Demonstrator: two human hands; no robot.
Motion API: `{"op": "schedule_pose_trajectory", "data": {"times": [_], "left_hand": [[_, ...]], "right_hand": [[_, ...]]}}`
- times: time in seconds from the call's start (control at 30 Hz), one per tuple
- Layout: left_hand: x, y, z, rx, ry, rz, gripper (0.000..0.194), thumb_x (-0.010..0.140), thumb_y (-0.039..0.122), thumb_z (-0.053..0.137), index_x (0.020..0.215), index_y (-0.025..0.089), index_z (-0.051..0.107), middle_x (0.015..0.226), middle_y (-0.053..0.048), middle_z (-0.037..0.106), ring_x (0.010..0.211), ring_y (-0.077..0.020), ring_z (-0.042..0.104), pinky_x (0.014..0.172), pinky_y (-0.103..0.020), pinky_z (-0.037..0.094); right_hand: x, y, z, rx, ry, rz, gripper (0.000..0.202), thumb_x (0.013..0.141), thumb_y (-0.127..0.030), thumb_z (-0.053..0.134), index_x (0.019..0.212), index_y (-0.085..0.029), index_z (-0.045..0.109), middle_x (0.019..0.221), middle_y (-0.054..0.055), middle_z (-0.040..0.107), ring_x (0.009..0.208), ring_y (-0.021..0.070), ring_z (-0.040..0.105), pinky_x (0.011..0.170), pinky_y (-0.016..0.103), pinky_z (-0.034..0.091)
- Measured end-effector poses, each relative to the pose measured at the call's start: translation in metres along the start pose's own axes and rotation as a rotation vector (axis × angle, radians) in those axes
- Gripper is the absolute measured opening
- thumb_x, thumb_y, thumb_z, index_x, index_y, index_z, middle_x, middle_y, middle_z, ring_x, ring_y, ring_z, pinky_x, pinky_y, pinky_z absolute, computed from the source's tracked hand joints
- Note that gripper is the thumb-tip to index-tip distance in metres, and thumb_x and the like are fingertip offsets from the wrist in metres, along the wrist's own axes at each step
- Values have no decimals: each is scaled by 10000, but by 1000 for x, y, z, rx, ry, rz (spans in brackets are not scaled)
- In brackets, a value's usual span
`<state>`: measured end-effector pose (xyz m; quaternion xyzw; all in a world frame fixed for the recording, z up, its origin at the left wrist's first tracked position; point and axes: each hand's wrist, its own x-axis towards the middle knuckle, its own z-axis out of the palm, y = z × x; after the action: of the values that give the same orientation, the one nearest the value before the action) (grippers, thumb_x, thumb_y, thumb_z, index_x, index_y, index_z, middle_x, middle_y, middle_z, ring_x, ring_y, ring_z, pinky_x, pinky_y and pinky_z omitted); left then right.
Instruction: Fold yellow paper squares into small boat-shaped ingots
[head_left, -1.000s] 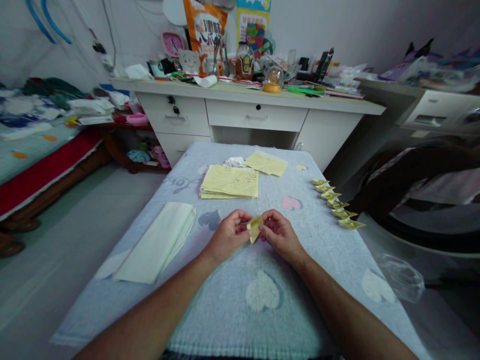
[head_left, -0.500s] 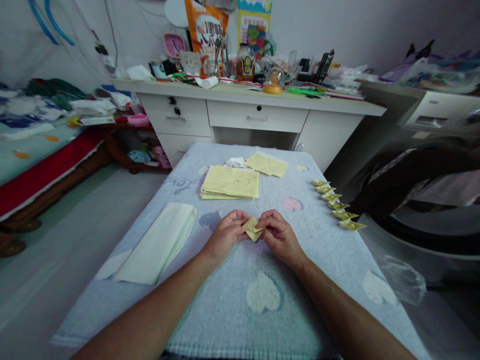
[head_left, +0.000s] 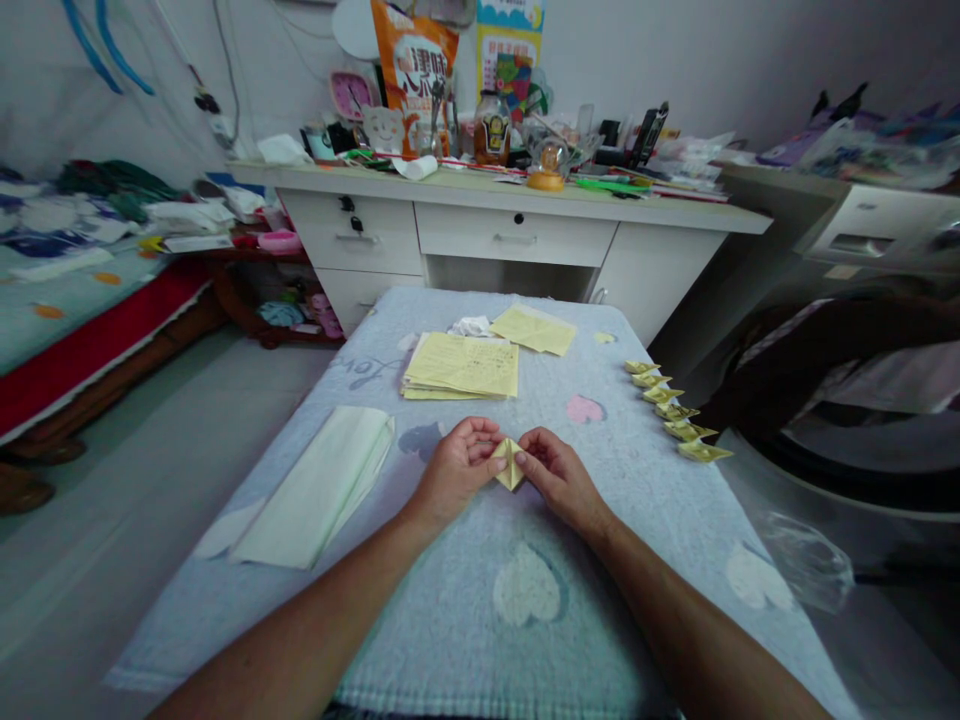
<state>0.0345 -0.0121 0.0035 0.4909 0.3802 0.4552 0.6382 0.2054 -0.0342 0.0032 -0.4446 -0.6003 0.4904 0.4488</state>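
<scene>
The little folded yellow paper (head_left: pixel 510 467) has turned and now shows a line down its middle. The left hand (head_left: pixel 463 468) and right hand (head_left: pixel 559 474) each pinch one side of it, over the blue cloth (head_left: pixel 450 620), nearer than the yellow paper pile (head_left: pixel 461 366).

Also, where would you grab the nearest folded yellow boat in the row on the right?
I'd pinch the nearest boat by its pointed right end, coming in from the near right side. That tip juts out free, while the next boat sits close behind. Probably squeeze lightly, since it looks like thin folded paper.
</scene>
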Motion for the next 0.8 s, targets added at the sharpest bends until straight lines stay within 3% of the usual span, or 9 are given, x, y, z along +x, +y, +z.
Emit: {"op": "schedule_pose_trajectory", "data": {"times": [0.13, 0.33, 0.5, 0.8], "left_hand": [[-1, 1, 2, 37, 3, 10, 387, 699, 250, 738, 1005, 165, 517, 947, -29, 637, 815, -121, 626, 725, -234, 503], [-4, 5, 6, 190, -167, -93, 318, 791, 426, 631, 884, 123, 610, 714, -25, 646, 592, -115, 593, 484, -192, 425], [-6, 4, 4, 292, -124, -76, 260, 780, 385, 641, 797, 126, 620, 660, -16, 661, 540, -112, 599, 480, -192, 389], [-7, 0, 2, 487, -182, -19, 194, 786, 328, 610, 757, 137, 601, 594, 26, 574, 548, -108, 555, 501, -191, 368]], "right_hand": [[1, 0, 0, 40, -29, 38, 270, 850, -430, 594, 780, -179, 524, 637, -29, 510, 551, 89, 445, 512, 210, 356], [1, -2, 3, 190, -21, 38, 288, 826, -443, 627, 800, -192, 487, 629, -25, 561, 527, 98, 499, 489, 212, 385], [-2, -7, 1, 163, -21, 26, 281, 822, -446, 625, 787, -186, 525, 674, -18, 550, 574, 99, 493, 525, 216, 403], [-1, -7, -2, 33, 16, 11, 279, 840, -433, 597, 746, -170, 586, 632, -22, 526, 567, 96, 449, 533, 216, 364]]}}
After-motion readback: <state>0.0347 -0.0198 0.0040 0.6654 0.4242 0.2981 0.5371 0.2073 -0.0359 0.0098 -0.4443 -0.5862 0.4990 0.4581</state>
